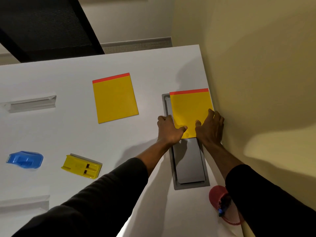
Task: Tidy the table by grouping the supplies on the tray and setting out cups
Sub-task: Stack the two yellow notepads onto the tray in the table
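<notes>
Nearest, at the table's (71,134) lower right edge, a red cup (217,195) lies partly behind the right sleeve, with pens or markers inside it, one showing a blue tip; how many it holds cannot be told. At lower left a pale folded card (24,202) rests on the white surface.

Further in, a grey tray (189,168) is set flush along the right side of the table, close to the cream wall (256,65); its near half is bare. To the left lie a yellow tape dispenser (82,166) and, further left, a blue one (25,159), apart from each other and well apart from the tray.

Beyond the tray's bare part, both hands rest on a yellow notepad (188,108) with a red top strip that covers the tray's far half. The left hand (168,129) has its grip spread flat over the pad's near-left corner, thumb lying on the paper. The right hand (210,127) is likewise splayed, fingers pressing the pad's right edge next to the wall.

A second yellow notepad (114,98) lies further left on the bare table, well apart from the tray, and another pale card (32,103) sits at far left
</notes>
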The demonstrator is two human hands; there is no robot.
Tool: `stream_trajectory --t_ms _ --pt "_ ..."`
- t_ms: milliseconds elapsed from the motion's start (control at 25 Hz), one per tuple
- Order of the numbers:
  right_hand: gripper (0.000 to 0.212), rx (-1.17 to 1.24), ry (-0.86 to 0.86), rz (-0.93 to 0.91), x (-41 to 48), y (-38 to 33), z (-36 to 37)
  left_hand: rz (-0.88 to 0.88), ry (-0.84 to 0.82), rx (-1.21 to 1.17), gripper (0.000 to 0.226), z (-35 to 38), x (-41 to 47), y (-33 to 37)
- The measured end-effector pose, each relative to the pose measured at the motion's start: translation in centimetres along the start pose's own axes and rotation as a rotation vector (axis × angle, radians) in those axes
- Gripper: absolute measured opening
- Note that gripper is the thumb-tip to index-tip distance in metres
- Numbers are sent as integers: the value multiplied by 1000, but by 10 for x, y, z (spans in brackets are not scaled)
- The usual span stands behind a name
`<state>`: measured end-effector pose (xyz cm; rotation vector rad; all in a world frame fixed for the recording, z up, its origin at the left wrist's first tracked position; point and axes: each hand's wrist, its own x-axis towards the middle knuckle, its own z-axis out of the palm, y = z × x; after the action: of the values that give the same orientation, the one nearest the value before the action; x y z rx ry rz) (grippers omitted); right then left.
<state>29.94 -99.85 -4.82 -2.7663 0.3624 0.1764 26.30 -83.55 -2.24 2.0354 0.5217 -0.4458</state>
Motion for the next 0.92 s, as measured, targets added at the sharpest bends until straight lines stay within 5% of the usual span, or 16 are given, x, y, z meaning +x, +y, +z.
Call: stream_trajectory --t_ms 200,440,640,920 --pt "38 127 184 -189 -12 -37 -1 74 174 7 67 -49 0 -32" --pt "41 315 -25 -352 -31 -137 17 -114 451 54 58 -162 21 -86" --pt "43 441 -283 -256 -31 -201 45 -304 455 63 78 -230 42 -121" --pt "57 453 -394 -115 -20 -244 66 -407 429 -167 95 -240 63 -126"
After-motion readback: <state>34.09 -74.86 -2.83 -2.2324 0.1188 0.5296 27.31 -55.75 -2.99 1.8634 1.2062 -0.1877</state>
